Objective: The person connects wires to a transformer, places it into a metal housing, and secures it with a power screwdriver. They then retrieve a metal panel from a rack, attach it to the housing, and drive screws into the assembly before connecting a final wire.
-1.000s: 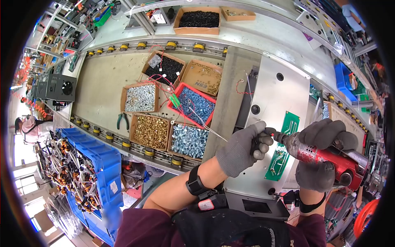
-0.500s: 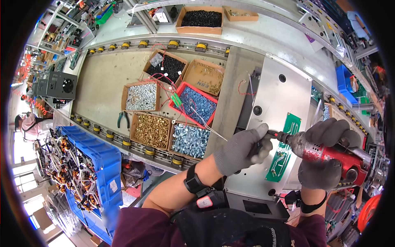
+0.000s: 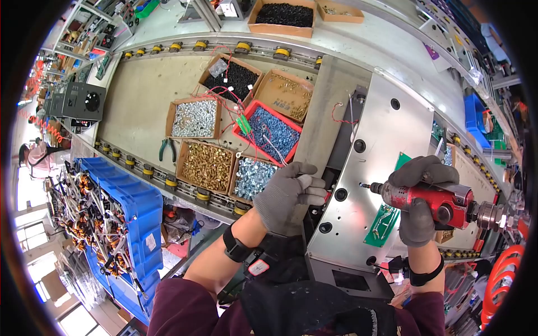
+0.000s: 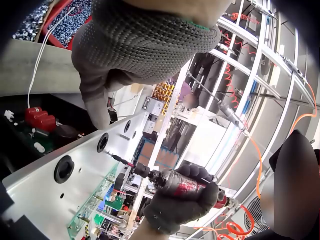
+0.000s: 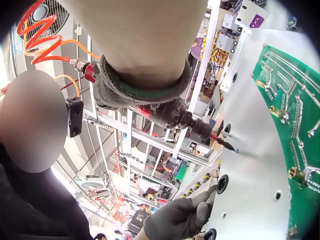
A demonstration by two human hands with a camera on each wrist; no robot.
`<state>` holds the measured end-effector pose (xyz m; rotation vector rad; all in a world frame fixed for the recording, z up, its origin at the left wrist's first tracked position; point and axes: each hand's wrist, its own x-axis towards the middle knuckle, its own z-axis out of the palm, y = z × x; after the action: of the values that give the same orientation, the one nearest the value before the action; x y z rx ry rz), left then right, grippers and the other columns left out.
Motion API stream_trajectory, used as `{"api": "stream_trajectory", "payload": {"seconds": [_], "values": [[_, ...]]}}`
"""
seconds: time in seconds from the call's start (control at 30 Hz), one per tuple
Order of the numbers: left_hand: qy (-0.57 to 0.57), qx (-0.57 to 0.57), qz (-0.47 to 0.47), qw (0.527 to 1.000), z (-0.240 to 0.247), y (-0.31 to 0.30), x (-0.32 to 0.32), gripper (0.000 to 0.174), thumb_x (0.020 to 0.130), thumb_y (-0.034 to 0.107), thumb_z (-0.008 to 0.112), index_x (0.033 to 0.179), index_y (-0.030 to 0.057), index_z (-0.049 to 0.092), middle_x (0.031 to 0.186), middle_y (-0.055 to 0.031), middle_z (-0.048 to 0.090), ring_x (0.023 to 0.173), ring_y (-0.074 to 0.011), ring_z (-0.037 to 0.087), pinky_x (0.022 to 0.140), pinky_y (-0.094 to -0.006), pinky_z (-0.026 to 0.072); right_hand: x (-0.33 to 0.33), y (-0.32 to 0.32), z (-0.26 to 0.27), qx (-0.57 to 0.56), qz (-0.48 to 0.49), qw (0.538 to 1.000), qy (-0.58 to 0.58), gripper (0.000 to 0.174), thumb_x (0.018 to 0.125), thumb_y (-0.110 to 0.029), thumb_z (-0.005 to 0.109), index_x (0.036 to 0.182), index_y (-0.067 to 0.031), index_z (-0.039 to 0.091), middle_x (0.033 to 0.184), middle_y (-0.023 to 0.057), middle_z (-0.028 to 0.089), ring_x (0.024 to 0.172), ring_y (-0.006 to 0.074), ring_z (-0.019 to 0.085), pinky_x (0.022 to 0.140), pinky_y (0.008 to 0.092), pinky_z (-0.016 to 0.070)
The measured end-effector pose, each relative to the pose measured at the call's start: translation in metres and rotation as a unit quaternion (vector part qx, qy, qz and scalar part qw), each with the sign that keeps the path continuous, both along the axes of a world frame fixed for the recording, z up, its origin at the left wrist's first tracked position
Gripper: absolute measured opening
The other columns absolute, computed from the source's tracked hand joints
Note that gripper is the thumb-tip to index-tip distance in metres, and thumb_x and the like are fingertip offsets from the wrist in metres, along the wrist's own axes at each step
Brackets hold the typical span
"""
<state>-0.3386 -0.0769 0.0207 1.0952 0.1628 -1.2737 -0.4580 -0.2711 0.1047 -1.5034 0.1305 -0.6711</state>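
A: What is the worker's right hand [image 3: 418, 224] doing?
B: Gloved in gray, it is gripping a red driver [image 3: 430, 203], fingers wrapping around the body. A coiled hose [image 5: 60, 58] is trailing from the tool's rear.
A: And where is the driver pointing?
B: Its bit [image 3: 365, 185] is meeting the face of a silver metal panel [image 3: 382, 127], between black grommets. A green circuit board [image 3: 383, 225] is lying along the panel, beneath the driver.
A: Is the left hand [image 3: 284, 197] holding anything?
B: It is showing nothing in its grasp; its gloved fingers are extending loosely, slightly bending, near the panel's edge. Whether they are touching it, the views are leaving unclear.
A: What is sitting nearby?
B: On the counter [image 3: 131, 115], a box of silvery screws [image 3: 253, 178] is standing just beside that hand, a red tray [image 3: 273, 133] is adjoining it, and pliers [image 3: 163, 150] are lying farther left.
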Motion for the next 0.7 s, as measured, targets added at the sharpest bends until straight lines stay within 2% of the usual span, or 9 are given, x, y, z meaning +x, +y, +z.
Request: {"api": "stream_trajectory", "payload": {"seconds": [0.1, 0.27, 0.37, 0.47, 0.57, 0.6, 0.63, 0.67, 0.7], "values": [[-0.004, 0.025, -0.004, 1.0, 0.007, -0.005, -0.002, 0.028, 0.096, 0.014, 0.047, 0.113, -0.0079, 0.046, 0.098, -0.0199, 0.061, 0.085, -0.026, 0.065, 0.072, -0.0331, 0.0566, 0.002, -0.001, -0.004, -0.056, 0.028, 0.998, -0.024, 0.034, 0.079, -0.011, 0.068, 0.101, -0.0085, 0.043, 0.091, 0.0132, 0.056, 0.078, 0.0218, 0.059, 0.068, 0.0357, 0.0535], [-0.026, 0.062, -0.089, 0.994, 0.016, -0.007, 0.004, 0.022, 0.095, 0.018, 0.052, 0.099, -0.0035, 0.053, 0.08, -0.0133, 0.062, 0.063, -0.0179, 0.062, 0.051, -0.0249, 0.0506, 0.007, -0.002, -0.002, -0.093, 0.082, 0.992, -0.01, 0.03, 0.074, -0.001, 0.063, 0.096, -0.0066, 0.044, 0.086, 0.013, 0.057, 0.073, 0.0215, 0.06, 0.064, 0.0346, 0.0526], [-0.027, 0.055, -0.053, 0.997, 0.015, -0.012, -0.003, 0.021, 0.094, 0.02, 0.054, 0.092, -0.0007, 0.055, 0.072, -0.0086, 0.061, 0.054, -0.0127, 0.058, 0.044, -0.0213, 0.0445, 0.009, 0.002, -0.003, -0.085, 0.08, 0.993, -0.02, 0.029, 0.069, 0.005, 0.06, 0.091, -0.0051, 0.045, 0.08, 0.0127, 0.057, 0.068, 0.0223, 0.06, 0.064, 0.0336, 0.0521], [0.027, -0.026, 0.018, 0.999, 0.013, -0.018, -0.011, 0.02, 0.094, 0.021, 0.055, 0.09, 0.0005, 0.055, 0.069, -0.0055, 0.059, 0.049, -0.0097, 0.054, 0.042, -0.0203, 0.0425, 0.007, 0.002, 0.007, -0.211, 0.063, 0.975, 0.027, 0.03, 0.07, 0.005, 0.061, 0.092, -0.0054, 0.044, 0.081, 0.0126, 0.057, 0.07, 0.0217, 0.059, 0.065, 0.0334, 0.052], [0.019, -0.006, -0.006, 1.0, 0.017, -0.023, -0.014, 0.024, 0.095, 0.025, 0.054, 0.089, 0.0018, 0.055, 0.067, -0.0037, 0.059, 0.047, -0.0088, 0.052, 0.04, -0.0199, 0.0398, 0.004, 0.007, 0.018, -0.084, 0.043, 0.995, 0.012, 0.032, 0.073, -0.004, 0.069, 0.091, -0.006, 0.044, 0.092, 0.0116, 0.058, 0.076, 0.0209, 0.059, 0.068, 0.0339, 0.0518], [0.076, -0.032, -0.021, 0.996, 0.017, -0.023, -0.015, 0.027, 0.095, 0.029, 0.053, 0.089, 0.0022, 0.055, 0.066, -0.0031, 0.058, 0.047, -0.0087, 0.051, 0.04, -0.0198, 0.0387, 0.002, 0.01, 0.026, -0.033, 0.063, 0.997, -0.024, 0.031, 0.078, -0.017, 0.068, 0.095, -0.0056, 0.045, 0.099, 0.0105, 0.057, 0.08, 0.0204, 0.059, 0.068, 0.0338, 0.0517], [0.133, -0.056, -0.038, 0.989, 0.017, -0.023, -0.017, 0.03, 0.095, 0.032, 0.053, 0.088, 0.0026, 0.055, 0.065, -0.0026, 0.058, 0.046, -0.0086, 0.051, 0.039, -0.0198, 0.0377, 0.003, 0.02, 0.038, -0.006, 0.029, 0.999, -0.012, 0.036, 0.077, -0.027, 0.071, 0.093, -0.012, 0.042, 0.088, 0.0054, 0.048, 0.074, 0.0182, 0.05, 0.062, 0.0325, 0.047], [0.095, -0.035, -0.059, 0.993, 0.019, -0.025, -0.02, 0.035, 0.095, 0.038, 0.052, 0.085, 0.0041, 0.055, 0.061, -0.0014, 0.056, 0.043, -0.0086, 0.049, 0.037, -0.0202, 0.0357, 0.005, 0.03, 0.05, 0.022, -0.005, 1.0, -0.002, 0.041, 0.075, -0.037, 0.073, 0.092, -0.0183, 0.04, 0.076, 0.0003, 0.039, 0.068, 0.0161, 0.041, 0.056, 0.0311, 0.0423], [0.093, -0.036, -0.062, 0.993, 0.021, -0.028, -0.022, 0.035, 0.095, 0.038, 0.052, 0.085, 0.0041, 0.055, 0.061, -0.0014, 0.056, 0.043, -0.0086, 0.049, 0.037, -0.0202, 0.0357, 0.004, 0.032, 0.051, 0.021, -0.008, 1.0, -0.005, 0.041, 0.075, -0.037, 0.073, 0.092, -0.0183, 0.04, 0.076, 0.0003, 0.039, 0.068, 0.0161, 0.041, 0.056, 0.0311, 0.0423]]}}
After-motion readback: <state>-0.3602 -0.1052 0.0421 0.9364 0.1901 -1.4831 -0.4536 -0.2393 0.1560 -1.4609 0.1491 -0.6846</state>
